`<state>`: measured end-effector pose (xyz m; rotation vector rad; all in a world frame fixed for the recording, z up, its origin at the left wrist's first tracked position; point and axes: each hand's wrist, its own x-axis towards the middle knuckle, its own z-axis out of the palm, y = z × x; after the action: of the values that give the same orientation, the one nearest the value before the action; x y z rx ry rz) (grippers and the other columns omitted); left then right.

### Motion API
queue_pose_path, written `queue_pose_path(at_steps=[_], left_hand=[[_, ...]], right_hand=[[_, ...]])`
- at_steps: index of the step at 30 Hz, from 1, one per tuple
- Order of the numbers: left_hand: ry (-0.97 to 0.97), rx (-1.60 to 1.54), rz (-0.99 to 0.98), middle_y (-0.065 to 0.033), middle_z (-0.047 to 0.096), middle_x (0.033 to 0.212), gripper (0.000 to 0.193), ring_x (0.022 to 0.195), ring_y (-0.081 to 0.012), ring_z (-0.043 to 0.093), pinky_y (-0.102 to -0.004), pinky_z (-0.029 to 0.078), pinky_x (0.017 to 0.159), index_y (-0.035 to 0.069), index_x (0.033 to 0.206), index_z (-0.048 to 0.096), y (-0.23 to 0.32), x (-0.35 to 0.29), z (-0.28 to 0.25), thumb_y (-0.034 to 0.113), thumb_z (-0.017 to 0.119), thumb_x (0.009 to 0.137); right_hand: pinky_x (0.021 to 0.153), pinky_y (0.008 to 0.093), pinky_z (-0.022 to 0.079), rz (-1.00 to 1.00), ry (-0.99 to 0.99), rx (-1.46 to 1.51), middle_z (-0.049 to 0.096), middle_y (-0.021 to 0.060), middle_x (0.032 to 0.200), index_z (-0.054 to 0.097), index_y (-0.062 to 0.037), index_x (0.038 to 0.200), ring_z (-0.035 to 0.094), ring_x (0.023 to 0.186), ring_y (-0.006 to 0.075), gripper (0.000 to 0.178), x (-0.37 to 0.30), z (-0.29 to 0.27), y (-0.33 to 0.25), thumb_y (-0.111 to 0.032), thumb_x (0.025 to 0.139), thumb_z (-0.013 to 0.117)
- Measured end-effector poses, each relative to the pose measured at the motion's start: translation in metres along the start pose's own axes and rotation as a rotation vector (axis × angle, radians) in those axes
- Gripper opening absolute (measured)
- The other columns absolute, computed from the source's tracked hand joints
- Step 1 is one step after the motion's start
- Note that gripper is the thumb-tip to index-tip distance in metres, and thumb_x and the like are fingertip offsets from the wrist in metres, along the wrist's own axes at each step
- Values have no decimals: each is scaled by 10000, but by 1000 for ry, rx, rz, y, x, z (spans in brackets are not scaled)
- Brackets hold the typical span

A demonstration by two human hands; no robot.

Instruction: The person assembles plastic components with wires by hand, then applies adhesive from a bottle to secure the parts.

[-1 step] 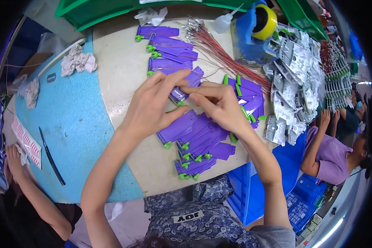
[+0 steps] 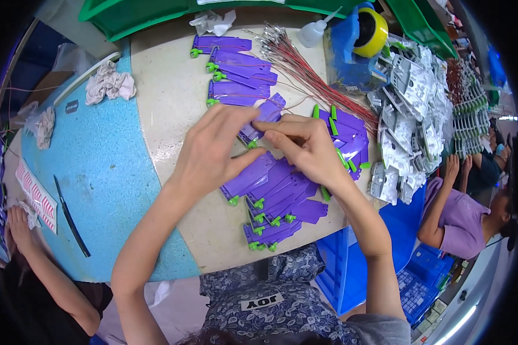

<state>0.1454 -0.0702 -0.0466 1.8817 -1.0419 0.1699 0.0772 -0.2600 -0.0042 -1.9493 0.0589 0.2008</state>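
My left hand (image 2: 213,146) curls around the near end of a purple plastic piece (image 2: 271,108) with a green end fitting, its thumb by the fitting. From the other side my right hand (image 2: 308,144) pinches at the same piece with thumb and index finger. What sits between those fingertips is hidden. Below the hands lies an overlapping stack of purple pieces (image 2: 282,190) with green round fittings. More purple pieces (image 2: 242,63) lie in a column beyond, thin wires running to some. To the right rests another pile of purple pieces (image 2: 348,135) with long green tabs.
Red wires (image 2: 311,75) lie bundled behind, near a white squeeze bottle (image 2: 313,31) and a blue tape dispenser (image 2: 342,46). Grey moulded parts (image 2: 411,115) heap at right. A black pen-like tool (image 2: 72,218) lies on the blue mat (image 2: 115,190); a co-worker's hand (image 2: 20,227) is at left.
The fingers of my left hand have drawn back slightly from the purple piece and bent more. My right hand stays in nearly the same place.
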Motion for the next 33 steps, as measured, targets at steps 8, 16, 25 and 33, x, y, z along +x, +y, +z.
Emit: queue_pose_path(at_steps=[8, 16, 25, 33], left_hand=[[-77, 156, -85, -107, 596, 1064, 334, 966, -281, 592, -408, 514, 822, 50, 1006, 675, 6, -11, -2, 124, 798, 704], [-213, 390, -28, -90, 471, 1446, 707, 1400, -322, 369, -578, 165, 1195, 136, 1401, 495, -33, 43, -30, 297, 776, 773], [-189, 68, 102, -102, 627, 1220, 392, 1122, -325, 554, -457, 376, 1009, 86, 1173, 690, 23, -37, -36, 228, 727, 809], [0, 51, -147, -159, 587, 1000, 525, 895, -307, 619, -392, 536, 754, 4, 1215, 560, 17, -22, -5, 14, 749, 725]], right_hand=[[617, 426, 517, -351, 507, -503, 638, 174, 780, 741, -9, 910, 643, 657, 342, 109, 45, -16, -9, -62, 839, 677], [723, 456, 543, -317, 406, -592, 661, 208, 898, 709, 5, 853, 664, 780, 401, 82, 99, -30, 24, -54, 810, 671], [594, 275, 484, -516, 570, -187, 655, 89, 735, 675, 27, 857, 626, 627, 150, 60, 32, -33, -36, -20, 834, 705], [588, 426, 510, -475, 28, -845, 579, 112, 764, 651, -19, 809, 638, 668, 336, 60, 15, 12, -34, -26, 751, 666]])
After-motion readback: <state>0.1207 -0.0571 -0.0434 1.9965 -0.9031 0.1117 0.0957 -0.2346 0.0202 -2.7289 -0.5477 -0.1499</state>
